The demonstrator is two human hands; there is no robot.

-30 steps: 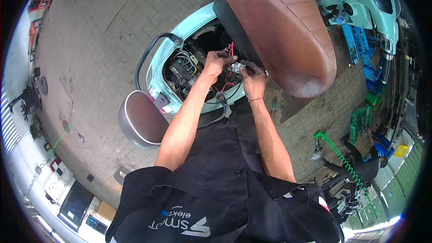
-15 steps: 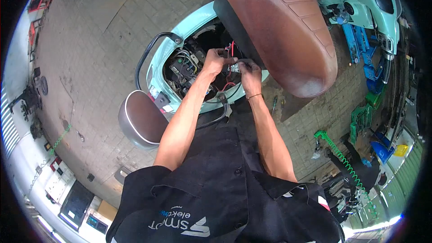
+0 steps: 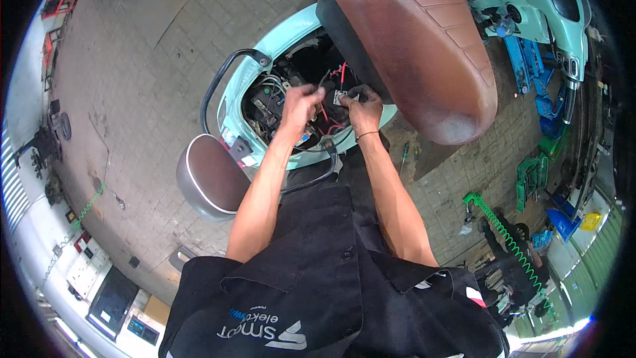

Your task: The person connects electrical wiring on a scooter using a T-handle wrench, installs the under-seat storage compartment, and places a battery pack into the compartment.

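An opened mint-green scooter body (image 3: 224, 105) lies below me, its bay full of wires and dark parts. My left hand (image 3: 301, 110) is over the bay, slightly blurred, with its fingers pinched together; a red wire (image 3: 324, 113) runs down from the fingertips. My right hand (image 3: 365, 107) is closed at the bay's right side, its thumb and fingers on a small dark part with a white label (image 3: 340, 98). Between the hands, another red lead (image 3: 343, 74) stands up. The inner ends of the wires are hidden.
A raised brown seat (image 3: 424, 46) leans over the bay's right. A black grab rail (image 3: 211, 96) and brown backrest (image 3: 217, 176) stick out at left. Screwdrivers (image 3: 405, 152) lie on the paving. Another mint-green scooter (image 3: 563, 20) and a green coiled hose (image 3: 507, 235) are at right.
My left hand has moved left and slightly down, away from the right hand. My right hand has shifted slightly left. The dark figure at lower right has changed position.
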